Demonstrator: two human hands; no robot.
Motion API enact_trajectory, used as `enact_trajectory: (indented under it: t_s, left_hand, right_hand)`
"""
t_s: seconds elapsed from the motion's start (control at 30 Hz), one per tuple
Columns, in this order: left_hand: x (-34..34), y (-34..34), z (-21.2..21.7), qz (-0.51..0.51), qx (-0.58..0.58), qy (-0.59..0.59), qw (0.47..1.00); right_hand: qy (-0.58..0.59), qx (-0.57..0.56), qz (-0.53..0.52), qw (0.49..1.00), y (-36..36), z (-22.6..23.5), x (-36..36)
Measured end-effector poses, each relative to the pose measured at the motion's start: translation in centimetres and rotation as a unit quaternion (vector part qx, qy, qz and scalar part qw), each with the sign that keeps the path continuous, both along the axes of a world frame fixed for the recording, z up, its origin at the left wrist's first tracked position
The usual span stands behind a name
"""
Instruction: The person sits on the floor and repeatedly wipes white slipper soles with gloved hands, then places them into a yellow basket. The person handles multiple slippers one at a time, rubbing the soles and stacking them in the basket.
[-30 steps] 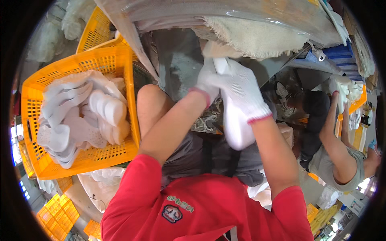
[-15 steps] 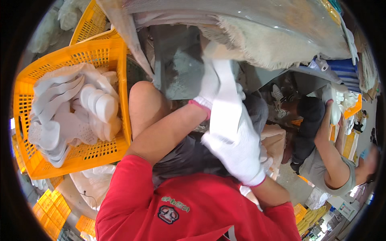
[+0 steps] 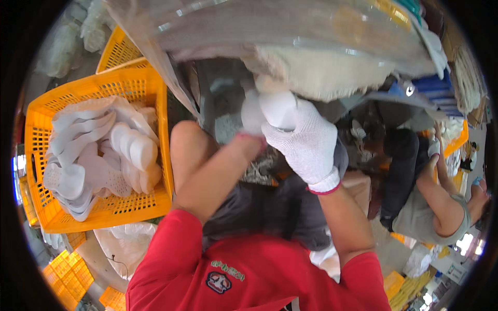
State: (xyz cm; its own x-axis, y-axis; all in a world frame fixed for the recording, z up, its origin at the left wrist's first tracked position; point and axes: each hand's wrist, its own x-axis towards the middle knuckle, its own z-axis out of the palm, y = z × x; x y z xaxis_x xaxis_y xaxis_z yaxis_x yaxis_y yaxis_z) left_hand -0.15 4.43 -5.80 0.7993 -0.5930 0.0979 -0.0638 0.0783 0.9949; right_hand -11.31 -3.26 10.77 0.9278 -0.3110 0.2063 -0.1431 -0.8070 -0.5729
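My right hand (image 3: 307, 141), in a white knitted glove with a pink cuff edge, is closed around a white insole (image 3: 280, 110). The insole's rounded end sticks out past the fingers, and the glove covers the rest. Beside it, just to the left, is my gloved left hand (image 3: 252, 114). Motion blurs that hand, so its fingers cannot be made out. Both hands are above my knees, close to the front edge of a covered bench. At my left, an orange basket (image 3: 106, 225) holds many white insoles (image 3: 85, 135), some of them dotted with small holes.
Ahead of me, a bench (image 3: 218, 28) has a plastic cover and a frayed cloth (image 3: 321, 78) hanging off its edge. Another orange basket (image 3: 118, 49) stands behind the full one. A person in a grey top (image 3: 433, 220) sits at the right, with blue striped material (image 3: 438, 96) beyond.
My right hand has moved up and away from me with the insole, whose long strip shape no longer shows. My left hand is now left of it. The whole view has shifted slightly.
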Motion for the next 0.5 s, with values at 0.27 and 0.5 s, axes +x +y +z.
enact_trajectory:
  t_s: [0.27,0.5]
  left_hand:
    - [-0.5,-0.9,3.9,0.085,-0.245,0.458,0.85]
    - [-0.4,0.3,2.9,-0.027,-0.333,0.509,0.793]
  right_hand:
    - [0.108,0.251,-0.033,0.962,-0.4,0.3,2.6]
    - [0.113,0.316,0.05,0.941,0.3,2.2,0.1]
